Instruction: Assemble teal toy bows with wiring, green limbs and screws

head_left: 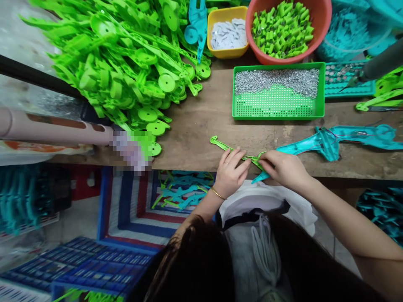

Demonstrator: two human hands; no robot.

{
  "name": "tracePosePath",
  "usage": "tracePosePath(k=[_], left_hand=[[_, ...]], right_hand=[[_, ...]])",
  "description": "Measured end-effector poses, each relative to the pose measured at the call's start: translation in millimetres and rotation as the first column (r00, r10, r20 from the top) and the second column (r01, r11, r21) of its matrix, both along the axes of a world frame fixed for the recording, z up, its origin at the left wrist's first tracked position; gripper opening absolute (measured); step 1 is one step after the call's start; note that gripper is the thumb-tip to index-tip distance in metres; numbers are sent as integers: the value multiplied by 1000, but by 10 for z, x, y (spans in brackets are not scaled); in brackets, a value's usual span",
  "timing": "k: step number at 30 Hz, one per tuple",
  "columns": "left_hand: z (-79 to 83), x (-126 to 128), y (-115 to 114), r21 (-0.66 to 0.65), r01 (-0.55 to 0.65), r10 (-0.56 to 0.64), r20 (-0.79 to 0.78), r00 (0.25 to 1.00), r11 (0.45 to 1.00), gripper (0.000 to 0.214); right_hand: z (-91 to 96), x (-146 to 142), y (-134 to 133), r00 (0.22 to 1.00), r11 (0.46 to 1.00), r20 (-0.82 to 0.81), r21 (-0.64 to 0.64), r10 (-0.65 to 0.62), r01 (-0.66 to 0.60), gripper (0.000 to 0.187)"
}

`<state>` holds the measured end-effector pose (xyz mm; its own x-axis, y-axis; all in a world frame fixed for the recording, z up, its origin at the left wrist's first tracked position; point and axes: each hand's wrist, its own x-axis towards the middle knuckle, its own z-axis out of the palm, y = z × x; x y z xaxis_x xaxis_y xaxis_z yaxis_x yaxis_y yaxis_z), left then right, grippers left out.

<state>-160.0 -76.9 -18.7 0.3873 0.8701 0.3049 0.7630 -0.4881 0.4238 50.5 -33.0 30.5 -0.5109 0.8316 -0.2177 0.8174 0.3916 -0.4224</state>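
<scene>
On the table's front edge lies a long, narrow lime-green plastic part [221, 144], its hollow side facing up. My left hand [231, 171] is closed over its middle, fingers pressing it down. My right hand [283, 168] pinches at the part's right end; whatever is between the fingertips is hidden. Under and beyond my right hand, a teal plastic piece [297, 147] runs across the table, its pointed tip [260, 177] showing near the edge. This teal piece joins a wider teal body [362, 135] with thin red wires.
A big heap of lime-green parts [126, 63] covers the left. Behind are a green tray of small metal screws [277, 80], a red bowl of green pieces [283, 31] and a yellow tub [227, 50]. A dark tool [382, 63] hangs at right; a striped-lined crate [132, 218] stands below.
</scene>
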Motion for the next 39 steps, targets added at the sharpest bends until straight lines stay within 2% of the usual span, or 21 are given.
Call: tracePosePath(k=[6,11,14,24,27,29,34,39], left_hand=[[0,-1,-8,-4,17,-17,-19,1000,1000,26],[5,4,-10,-12,27,-27,-13,1000,1000,27],[2,3,-13,-27,28,-29,-11,1000,999,27],[-23,9,-3,-49,19,-18,24,1000,999,27],[-33,12,6,-13,21,-20,49,999,1000,27],[-44,11,9,12,20,-21,65,998,1000,25],[-46,14,10,5,-6,5,65,998,1000,25],[135,258,42,-96,-157,163,60,985,983,26]], right_hand=[[46,-18,62,1000,1000,-22,-9,4,-4,27],[88,-63,115,989,987,51,-68,-141,144,19],[124,-42,152,981,977,67,-97,-182,188,18],[149,134,135,964,970,128,-41,-232,239,15],[147,207,125,955,965,142,10,-259,260,16],[133,262,127,957,970,162,63,-242,234,17],[54,347,127,968,983,229,173,-107,68,26],[-6,356,129,972,979,226,205,-65,18,26]])
